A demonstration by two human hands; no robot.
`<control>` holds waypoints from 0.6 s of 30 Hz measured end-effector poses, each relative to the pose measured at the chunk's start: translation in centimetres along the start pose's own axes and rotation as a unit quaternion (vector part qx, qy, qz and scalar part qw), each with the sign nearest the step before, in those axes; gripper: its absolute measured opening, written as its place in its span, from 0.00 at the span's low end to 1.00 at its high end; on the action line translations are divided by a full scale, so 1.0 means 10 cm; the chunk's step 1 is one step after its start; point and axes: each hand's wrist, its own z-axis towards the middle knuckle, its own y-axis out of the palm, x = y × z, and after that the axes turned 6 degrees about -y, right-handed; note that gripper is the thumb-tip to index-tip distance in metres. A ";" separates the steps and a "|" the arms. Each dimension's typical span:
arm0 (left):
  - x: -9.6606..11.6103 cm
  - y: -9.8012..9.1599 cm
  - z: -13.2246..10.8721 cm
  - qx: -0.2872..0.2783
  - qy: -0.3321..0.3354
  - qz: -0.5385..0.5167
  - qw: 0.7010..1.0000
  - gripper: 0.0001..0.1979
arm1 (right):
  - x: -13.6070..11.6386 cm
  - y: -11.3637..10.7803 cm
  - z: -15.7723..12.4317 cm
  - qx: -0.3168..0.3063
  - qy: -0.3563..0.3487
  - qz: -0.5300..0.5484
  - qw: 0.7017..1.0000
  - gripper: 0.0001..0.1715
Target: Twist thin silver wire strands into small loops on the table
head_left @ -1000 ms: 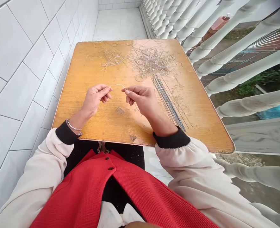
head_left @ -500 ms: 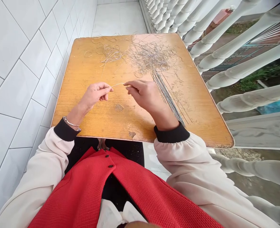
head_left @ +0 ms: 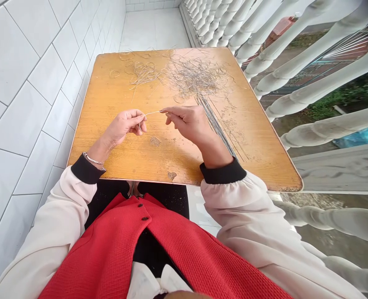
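The thumb and forefinger of the left hand (head_left: 123,128) and of the right hand (head_left: 185,123) are pinched shut on one thin silver-coloured wire (head_left: 152,112), while the remaining fingers curl loosely (the right hand's stand a little more open). The wire spans the small gap between the two pinches, its long axis running almost level from left to right and rising slightly toward the right hand. A short tail curves down beside the left fingers. It sits over the middle of the table, and I cannot tell whether it touches the wood.

Just right of the right hand, a long bundle of straight, thin dark metal rods (head_left: 218,128) runs diagonally from far to near. At its far end lies a large tangled heap of looped silver wire (head_left: 193,77), with a smaller tangle of pale wire (head_left: 143,74) to the far left. Both rest on an orange-yellow wooden tabletop (head_left: 99,104) with worn patches. Bare wood spreads left of the left hand and between the hands and the near edge. A white tiled wall (head_left: 21,104) stands along the left side, and white turned balusters (head_left: 324,83) line the right.
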 end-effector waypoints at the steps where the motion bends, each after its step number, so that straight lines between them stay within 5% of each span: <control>1: 0.00 -0.01 0.01 0.008 0.009 0.012 1.000 0.11 | 0.00 -0.03 0.01 -0.017 -0.002 -0.004 1.000 0.12; 9: 0.03 -0.07 0.05 0.071 0.046 0.055 0.995 0.11 | -0.07 0.05 0.00 -0.047 0.044 0.010 0.998 0.13; 18: -0.01 -0.13 0.04 0.024 0.024 -0.008 0.999 0.11 | -0.10 0.22 -0.03 0.027 0.069 0.038 0.997 0.15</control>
